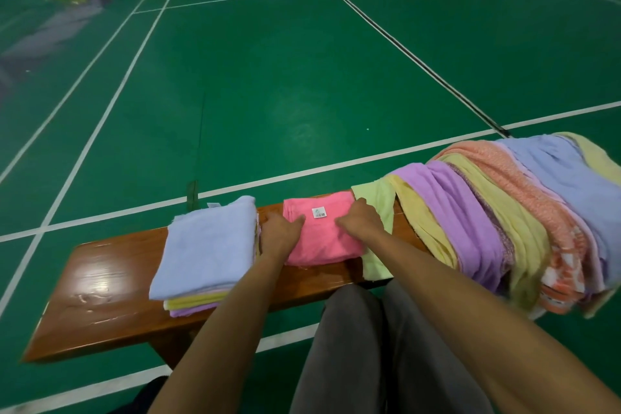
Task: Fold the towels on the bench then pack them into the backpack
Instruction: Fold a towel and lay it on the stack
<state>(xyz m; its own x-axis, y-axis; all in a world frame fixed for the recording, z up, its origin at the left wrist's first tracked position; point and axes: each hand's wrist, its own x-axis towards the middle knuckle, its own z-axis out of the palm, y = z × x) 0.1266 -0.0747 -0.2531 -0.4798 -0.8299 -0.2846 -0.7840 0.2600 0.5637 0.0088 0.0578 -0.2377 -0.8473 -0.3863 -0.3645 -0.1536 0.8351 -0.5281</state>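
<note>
Here both hands' fingers (295, 223) press flat on the pink towel (319, 239).

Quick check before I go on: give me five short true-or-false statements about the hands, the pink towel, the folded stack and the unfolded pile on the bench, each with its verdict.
1. Both hands rest on the pink towel. True: the left hand is on its left side, the right hand on its right.
2. The folded stack has a pink towel on top. False: the top one is light blue.
3. The unfolded pile lies to the right of the pink towel. True.
4. The pink towel shows a white label. True: it sits between the hands.
5. The bench is white plastic. False: it is glossy brown wood.
</note>
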